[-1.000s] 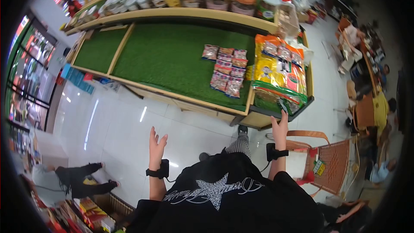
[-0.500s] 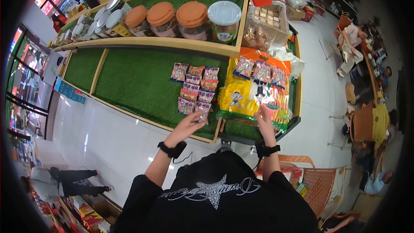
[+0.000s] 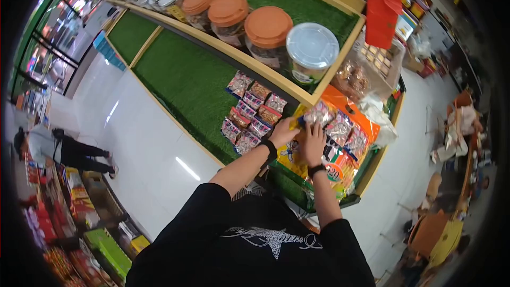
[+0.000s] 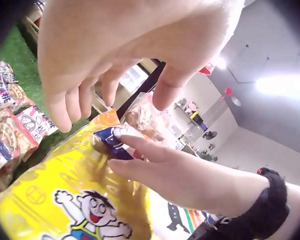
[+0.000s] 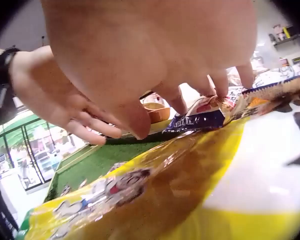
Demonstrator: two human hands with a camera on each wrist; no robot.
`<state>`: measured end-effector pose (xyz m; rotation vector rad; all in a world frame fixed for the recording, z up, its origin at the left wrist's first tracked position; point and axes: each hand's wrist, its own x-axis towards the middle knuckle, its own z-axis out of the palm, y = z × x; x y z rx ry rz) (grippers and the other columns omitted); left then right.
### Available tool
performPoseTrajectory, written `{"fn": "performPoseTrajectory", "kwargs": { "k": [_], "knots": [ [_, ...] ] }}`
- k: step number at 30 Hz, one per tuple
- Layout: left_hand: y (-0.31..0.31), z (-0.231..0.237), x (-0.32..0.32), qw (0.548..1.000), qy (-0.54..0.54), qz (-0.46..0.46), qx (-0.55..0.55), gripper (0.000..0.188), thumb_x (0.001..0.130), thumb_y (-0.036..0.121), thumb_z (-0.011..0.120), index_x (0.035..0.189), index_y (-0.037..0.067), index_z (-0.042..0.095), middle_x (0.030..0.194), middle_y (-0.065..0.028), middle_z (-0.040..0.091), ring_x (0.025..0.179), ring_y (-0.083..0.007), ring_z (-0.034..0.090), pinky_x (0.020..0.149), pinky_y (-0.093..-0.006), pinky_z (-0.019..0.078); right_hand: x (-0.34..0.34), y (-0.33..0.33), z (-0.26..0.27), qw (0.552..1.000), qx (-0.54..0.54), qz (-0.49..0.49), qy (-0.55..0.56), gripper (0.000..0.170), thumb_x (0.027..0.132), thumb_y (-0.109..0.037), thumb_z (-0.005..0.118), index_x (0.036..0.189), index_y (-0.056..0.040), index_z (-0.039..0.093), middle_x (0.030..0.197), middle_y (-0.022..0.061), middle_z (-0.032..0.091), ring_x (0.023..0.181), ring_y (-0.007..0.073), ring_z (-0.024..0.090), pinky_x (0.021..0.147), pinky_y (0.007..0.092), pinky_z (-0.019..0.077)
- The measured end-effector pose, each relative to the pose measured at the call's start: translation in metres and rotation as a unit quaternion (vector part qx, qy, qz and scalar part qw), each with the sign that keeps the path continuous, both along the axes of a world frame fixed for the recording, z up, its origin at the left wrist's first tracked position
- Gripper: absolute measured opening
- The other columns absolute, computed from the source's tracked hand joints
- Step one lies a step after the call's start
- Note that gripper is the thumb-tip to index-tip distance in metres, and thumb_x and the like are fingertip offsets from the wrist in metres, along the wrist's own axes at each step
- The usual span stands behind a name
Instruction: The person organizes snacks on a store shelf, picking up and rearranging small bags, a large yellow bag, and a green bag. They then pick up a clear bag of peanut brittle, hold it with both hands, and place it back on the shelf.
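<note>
A large yellow and orange bag [image 3: 289,158] lies on the right end of the green display, small packets [image 3: 340,127] on its upper part. My right hand [image 3: 314,146] lies over the bag, its fingers extended to the leftmost small packet [image 5: 200,120] and touching it. Beside it, my left hand [image 3: 284,133] is over the bag's left edge; in the left wrist view this hand [image 4: 125,55] hangs with spread, loosely bent fingers, holding nothing visible. More small packets [image 3: 249,111] sit in rows on the green mat to the left.
Lidded jars [image 3: 268,32] line the raised shelf just beyond the hands. A clear box of goods [image 3: 377,56] and a hanging red item [image 3: 383,5] are at the back right. Chairs and people are off to the right; a person [image 3: 58,143] stands at left.
Both hands have come forward over the display. My left hand has moved from the small packets' lower edge to the large bag, and my right hand up to its top packets. The head view has turned.
</note>
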<state>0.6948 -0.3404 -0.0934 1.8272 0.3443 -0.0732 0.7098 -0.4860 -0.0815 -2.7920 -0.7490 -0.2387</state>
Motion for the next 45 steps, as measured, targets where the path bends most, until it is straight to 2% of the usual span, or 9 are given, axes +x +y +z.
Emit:
{"fn": "performPoseTrajectory", "kwargs": {
  "k": [9,14,18,21,31,36,38,43,45],
  "knots": [
    [-0.002,-0.038,-0.047,0.988,-0.098,-0.008,0.119,0.047,0.072,0.035,0.06,0.106,0.003,0.053,0.108,-0.0168,0.052,0.1,-0.0339,0.048,0.086,-0.0371,0.0381,-0.094,-0.015,0.007,0.954,0.25,-0.053,0.154,0.05,0.073,-0.008,0.055,0.118,0.0027,0.037,0.112,0.0224,0.042,0.104,0.036,0.04,0.09,0.0398,0.0312],
    [-0.001,-0.013,-0.063,0.979,-0.061,-0.046,0.188,0.042,0.071,0.028,0.061,0.104,0.002,0.054,0.103,-0.0166,0.051,0.097,-0.0306,0.048,0.085,-0.0377,0.0372,-0.083,-0.013,-0.009,0.838,0.404,-0.118,0.346,0.051,0.076,-0.009,0.056,0.121,0.0048,0.034,0.107,0.0163,0.047,0.095,0.0232,0.047,0.083,0.0304,0.0375],
    [0.025,-0.002,-0.09,1.0,-0.018,-0.013,-0.012,0.058,0.068,0.023,0.064,0.115,-0.004,0.042,0.097,-0.0197,0.051,0.088,-0.03,0.052,0.072,-0.0343,0.0427,-0.098,0.02,0.002,0.773,0.478,-0.102,0.404,0.045,0.079,-0.01,0.054,0.119,0.0037,0.037,0.108,0.0123,0.048,0.097,0.0188,0.048,0.084,0.0281,0.0379],
    [0.083,0.012,-0.112,0.997,0.001,-0.012,-0.071,0.053,0.073,0.024,0.064,0.113,-0.004,0.043,0.093,-0.0146,0.051,0.076,-0.021,0.051,0.066,-0.0297,0.0427,-0.109,0.063,0.01,0.794,0.441,-0.081,0.41,0.043,0.079,-0.009,0.055,0.117,0.0026,0.038,0.109,0.0113,0.048,0.099,0.0181,0.047,0.085,0.029,0.0374],
    [0.291,-0.015,-0.097,0.999,0.024,0.025,-0.032,0.045,0.068,0.016,0.059,0.109,-0.001,0.049,0.079,-0.0177,0.054,0.071,-0.0291,0.051,0.065,-0.035,0.042,-0.073,0.28,-0.02,0.636,0.472,-0.037,0.609,0.039,0.081,-0.011,0.051,0.118,-0.0031,0.041,0.1,0.0015,0.051,0.086,0.0096,0.047,0.07,0.023,0.0376],
    [0.317,-0.08,-0.025,0.996,-0.049,0.025,0.077,0.053,0.07,0.014,0.06,0.116,-0.004,0.043,0.091,-0.0158,0.054,0.079,-0.0208,0.054,0.07,-0.0302,0.0436,-0.015,0.325,-0.043,0.666,0.477,-0.117,0.561,0.041,0.081,-0.011,0.049,0.118,0.0009,0.039,0.113,0.0085,0.048,0.103,0.0166,0.045,0.089,0.0262,0.033],
    [0.312,-0.147,-0.002,0.991,-0.036,0.018,-0.127,0.056,0.067,0.009,0.059,0.12,0.0,0.04,0.097,-0.0172,0.053,0.09,-0.0278,0.052,0.079,-0.0345,0.0421,-0.003,0.331,-0.059,0.65,0.471,-0.17,0.572,0.049,0.081,-0.014,0.049,0.124,0.0023,0.033,0.123,0.0123,0.041,0.115,0.0195,0.037,0.094,0.0272,0.0277],
    [0.31,-0.125,-0.006,0.98,0.05,0.026,-0.189,0.066,0.066,0.005,0.061,0.125,0.0,0.031,0.115,-0.0225,0.044,0.108,-0.0304,0.046,0.089,-0.0352,0.0386,-0.009,0.331,-0.046,0.695,0.374,-0.232,0.568,0.056,0.082,-0.023,0.051,0.128,-0.0001,0.028,0.129,0.0113,0.035,0.116,0.0214,0.037,0.093,0.0293,0.0311],
    [0.313,-0.137,-0.016,0.999,-0.03,-0.018,-0.008,0.062,0.068,0.006,0.059,0.124,0.0,0.032,0.118,-0.024,0.041,0.11,-0.0334,0.043,0.091,-0.0369,0.0367,-0.025,0.319,-0.033,0.669,0.413,-0.186,0.59,0.048,0.082,-0.022,0.05,0.122,0.0015,0.037,0.124,0.013,0.04,0.115,0.0219,0.038,0.094,0.029,0.0302]
  ]
}}
